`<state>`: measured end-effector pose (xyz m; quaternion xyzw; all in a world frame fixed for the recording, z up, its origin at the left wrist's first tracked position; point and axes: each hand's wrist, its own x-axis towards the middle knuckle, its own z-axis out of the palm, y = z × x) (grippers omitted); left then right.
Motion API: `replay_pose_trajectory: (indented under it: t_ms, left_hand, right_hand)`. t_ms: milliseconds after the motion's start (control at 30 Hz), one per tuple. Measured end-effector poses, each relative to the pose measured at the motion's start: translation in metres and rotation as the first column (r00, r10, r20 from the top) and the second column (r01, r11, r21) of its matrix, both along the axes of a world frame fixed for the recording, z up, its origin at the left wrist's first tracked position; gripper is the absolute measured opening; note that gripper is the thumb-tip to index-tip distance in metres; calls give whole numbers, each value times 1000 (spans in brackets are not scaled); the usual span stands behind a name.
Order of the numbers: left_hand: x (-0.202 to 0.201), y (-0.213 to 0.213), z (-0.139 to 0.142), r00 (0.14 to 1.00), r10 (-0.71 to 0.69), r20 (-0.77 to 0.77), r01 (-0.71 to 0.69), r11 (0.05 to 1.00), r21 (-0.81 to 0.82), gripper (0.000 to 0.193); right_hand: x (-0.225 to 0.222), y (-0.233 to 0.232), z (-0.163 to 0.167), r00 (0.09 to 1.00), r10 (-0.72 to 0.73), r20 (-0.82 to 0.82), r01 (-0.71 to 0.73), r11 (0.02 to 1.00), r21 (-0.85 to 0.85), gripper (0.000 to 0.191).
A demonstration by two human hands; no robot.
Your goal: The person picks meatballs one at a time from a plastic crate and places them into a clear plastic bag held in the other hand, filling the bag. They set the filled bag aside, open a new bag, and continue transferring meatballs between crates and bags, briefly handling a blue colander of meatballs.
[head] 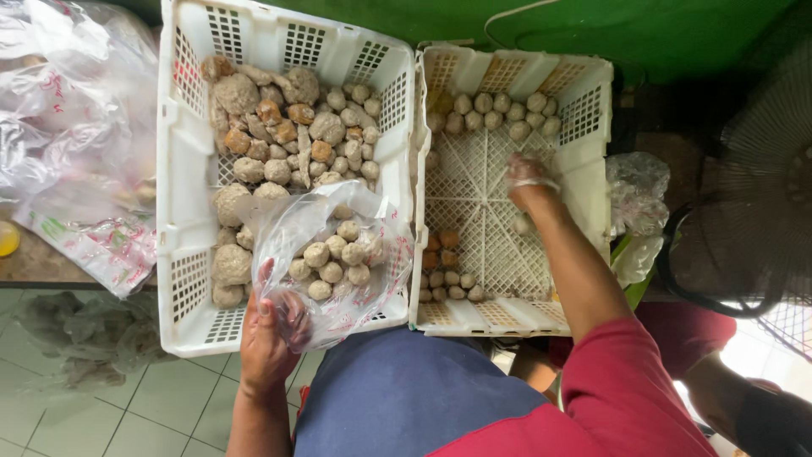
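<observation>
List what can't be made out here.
- Head view: right hand in the right white plastic crate is blurred; its grasp is unclear.
- Left hand: fingers partly veiled by the clear plastic bag of grey meatballs.
- Clear bags at left: contents unreadable through crumpled plastic.

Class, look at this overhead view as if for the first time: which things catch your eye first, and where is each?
Two white slatted crates sit side by side: the left one heaped with grey-brown meatballs, the right crate nearly bare, with small balls along its far edge. The left hand holds a clear plastic bag of balls over the left crate, while the right hand reaches into the right one.
</observation>
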<state>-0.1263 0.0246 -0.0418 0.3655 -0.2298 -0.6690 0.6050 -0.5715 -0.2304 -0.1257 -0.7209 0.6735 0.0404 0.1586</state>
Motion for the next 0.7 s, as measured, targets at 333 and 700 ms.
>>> replay_pose_trajectory:
  t_ms: [333, 700]
  left_hand:
    - [0, -1, 1, 999, -5, -42, 4, 1000, -6, 68]
    - [10, -3, 5, 979, -79, -188, 81, 997, 3, 71]
  right_hand:
    - [83, 85, 79, 519, -110, 848, -138, 968, 210, 49]
    - [-8, 72, -19, 970, -10, -243, 63, 975, 213, 47]
